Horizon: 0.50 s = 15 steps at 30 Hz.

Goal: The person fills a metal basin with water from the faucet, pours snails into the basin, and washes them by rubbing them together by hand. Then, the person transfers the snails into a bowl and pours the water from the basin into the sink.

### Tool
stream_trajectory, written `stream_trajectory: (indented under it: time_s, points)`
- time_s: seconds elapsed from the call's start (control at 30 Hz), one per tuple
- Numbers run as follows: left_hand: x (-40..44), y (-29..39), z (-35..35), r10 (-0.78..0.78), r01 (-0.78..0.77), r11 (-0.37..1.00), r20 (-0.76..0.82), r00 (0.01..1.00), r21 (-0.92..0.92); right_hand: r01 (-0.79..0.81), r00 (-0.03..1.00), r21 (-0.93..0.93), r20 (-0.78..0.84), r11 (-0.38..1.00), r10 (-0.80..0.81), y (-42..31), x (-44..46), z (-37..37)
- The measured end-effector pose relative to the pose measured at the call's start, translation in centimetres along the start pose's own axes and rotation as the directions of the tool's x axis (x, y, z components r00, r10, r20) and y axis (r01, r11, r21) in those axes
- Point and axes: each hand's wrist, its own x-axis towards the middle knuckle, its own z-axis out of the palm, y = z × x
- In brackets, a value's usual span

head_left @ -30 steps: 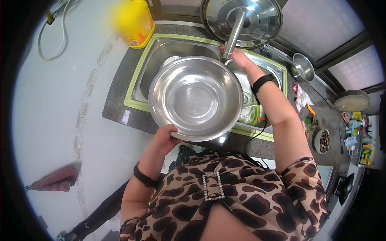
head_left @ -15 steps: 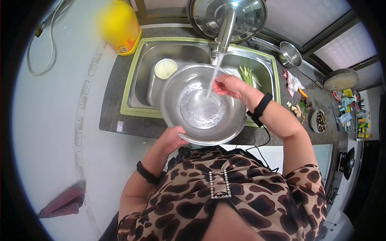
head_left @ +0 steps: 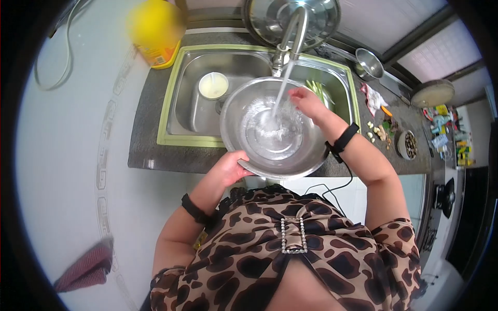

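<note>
A wide stainless steel basin (head_left: 233,129) is held over the front of the double sink, with some rippling water in its bottom. My left hand (head_left: 233,167) grips the basin's near-left rim, thumb over the edge. From the curved metal faucet (head_left: 296,44) a stream of water (head_left: 284,85) falls into the basin. My right hand (head_left: 307,102) hovers above the basin's far right side, just right of the stream. Its fingers are loosely bent, slightly blurred, and nothing shows in them.
A cup with pale contents (head_left: 213,85) stands in the left sink bowl (head_left: 192,111). Green stalks (head_left: 315,89) lie in the right bowl. Rightward on the counter are a cloth (head_left: 374,99), garlic and ginger (head_left: 381,133), and a bowl of dark pieces (head_left: 406,144). A yellow jug (head_left: 155,36) stands at left.
The basin has shifted right with my left hand on its rim. My right hand has drawn out of the water stream, moving right and slightly up.
</note>
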Motion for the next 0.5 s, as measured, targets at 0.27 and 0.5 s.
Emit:
stream_trajectory:
  time_s: [0.27,0.5]
  points:
    - [1.7,2.3,-1.7,-0.008,0.012,0.998,-0.080,0.997,0.055,-0.105,0.971,-0.183,-0.230,0.977,0.062,3.9,-5.3,-7.7]
    - [4.7,6.6,0.0,0.515,-0.323,0.723,-0.165,0.841,0.611,-0.129,0.986,0.403,-0.041,0.906,0.159,5.0,-10.1,-5.5]
